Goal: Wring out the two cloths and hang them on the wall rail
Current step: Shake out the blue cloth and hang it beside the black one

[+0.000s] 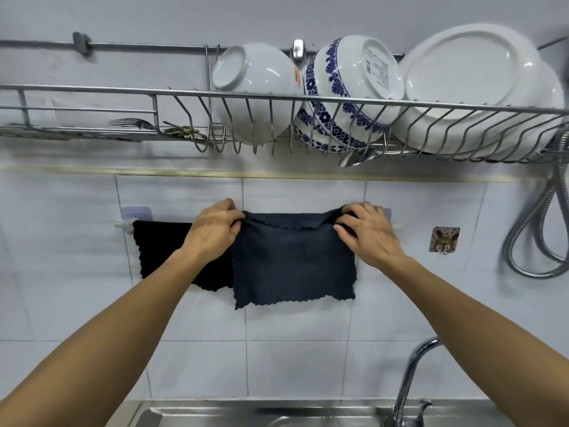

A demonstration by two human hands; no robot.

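A white wall rail [123, 224] runs across the tiled wall. A black cloth [160, 251] hangs over its left part. Beside it a dark navy cloth [292, 263] is draped over the rail, overlapping the black one's right edge. My left hand [212, 231] pinches the navy cloth's top left corner at the rail. My right hand [368, 232] pinches its top right corner. Most of the rail is hidden behind the cloths and my hands.
A steel dish rack [277, 98] with white bowls, a blue-patterned bowl [348, 87] and plates hangs just above. A shower hose [542, 211] dangles at right beside an adhesive hook [445, 239]. Below are a tap [409, 374] and a steel sink [215, 414].
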